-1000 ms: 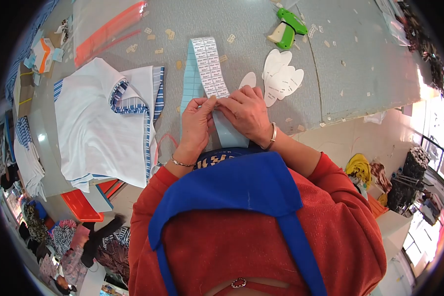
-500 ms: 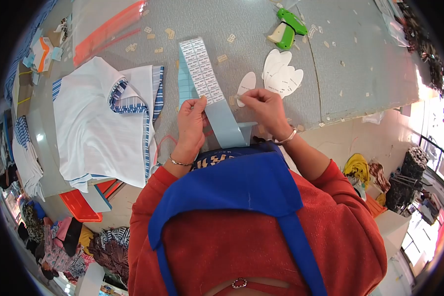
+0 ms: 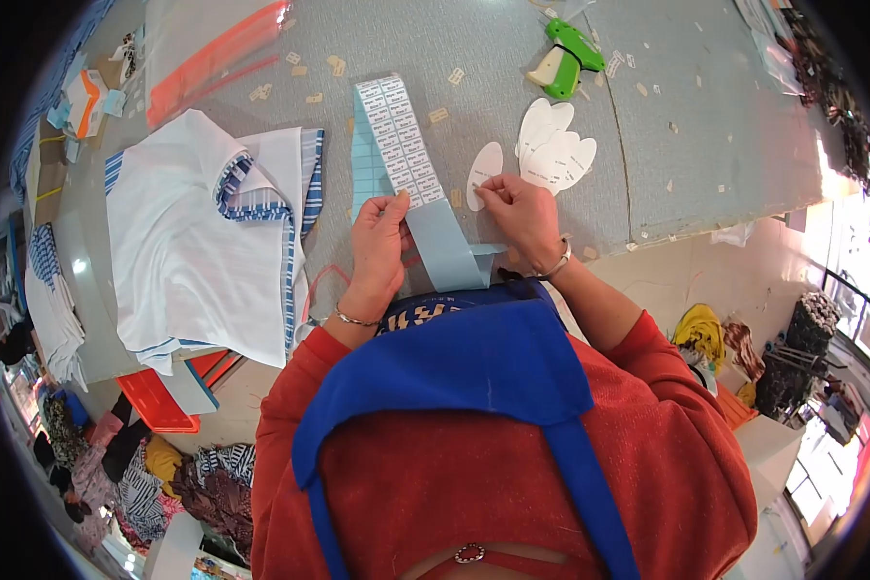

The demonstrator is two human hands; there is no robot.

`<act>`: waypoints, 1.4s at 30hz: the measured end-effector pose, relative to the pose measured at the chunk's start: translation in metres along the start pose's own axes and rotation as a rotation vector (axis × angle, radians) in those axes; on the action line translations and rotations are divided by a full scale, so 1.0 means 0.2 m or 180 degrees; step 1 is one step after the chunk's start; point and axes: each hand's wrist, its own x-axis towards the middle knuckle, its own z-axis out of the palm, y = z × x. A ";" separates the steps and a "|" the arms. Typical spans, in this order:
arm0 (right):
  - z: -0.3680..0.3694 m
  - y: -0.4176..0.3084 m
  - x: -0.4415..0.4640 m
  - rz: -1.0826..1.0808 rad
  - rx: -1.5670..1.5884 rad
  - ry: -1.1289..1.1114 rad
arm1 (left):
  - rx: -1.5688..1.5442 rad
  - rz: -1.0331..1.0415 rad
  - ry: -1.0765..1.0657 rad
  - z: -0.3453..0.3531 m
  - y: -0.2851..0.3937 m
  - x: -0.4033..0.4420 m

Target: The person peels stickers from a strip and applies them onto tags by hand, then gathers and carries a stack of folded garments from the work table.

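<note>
My left hand [image 3: 381, 242] is closed on a strip of printed sticker labels [image 3: 403, 145], thumb on top near where the labels end. Below the thumb, the strip's bare blue-grey backing [image 3: 445, 246] hangs down and curls near my apron. My right hand [image 3: 520, 211] is pinched over the lower part of a white oval hang tag [image 3: 484, 164] lying on the table. A small pale piece, seemingly a sticker label, is between its fingertips, mostly hidden. Beyond that hand, several more oval tags [image 3: 557, 155] lie fanned out. A green tagging gun [image 3: 572, 60] rests behind them.
A folded white shirt with blue striped trim [image 3: 198, 242] lies at the left of the table [image 3: 667, 145]. Clear plastic bags with a red edge [image 3: 222, 58] are at the back left. Small paper scraps are scattered about. An orange-red bin [image 3: 159, 401] stands below the left table edge.
My right hand has shifted slightly, bringing its pinched fingertips onto the oval tag's lower part. My left hand still holds the label strip in nearly the same place.
</note>
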 end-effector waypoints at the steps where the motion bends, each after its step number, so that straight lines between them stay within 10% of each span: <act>1: 0.00 0.00 -0.01 -0.0178 -0.0272 0.0105 | -0.0013 0.0010 -0.0005 0.00 0.00 0.00; 10: 0.01 0.07 -0.03 -0.1233 -0.1112 0.0495 | -0.0059 0.0020 -0.0055 -0.01 0.00 -0.01; 19: -0.09 -0.05 0.07 -0.0575 -0.1224 -0.0188 | 0.0030 0.0000 0.0047 0.00 0.01 -0.02; 42: 0.07 -0.44 0.07 -0.0852 0.1274 -0.1977 | -0.0577 0.0909 0.0251 -0.06 0.05 -0.21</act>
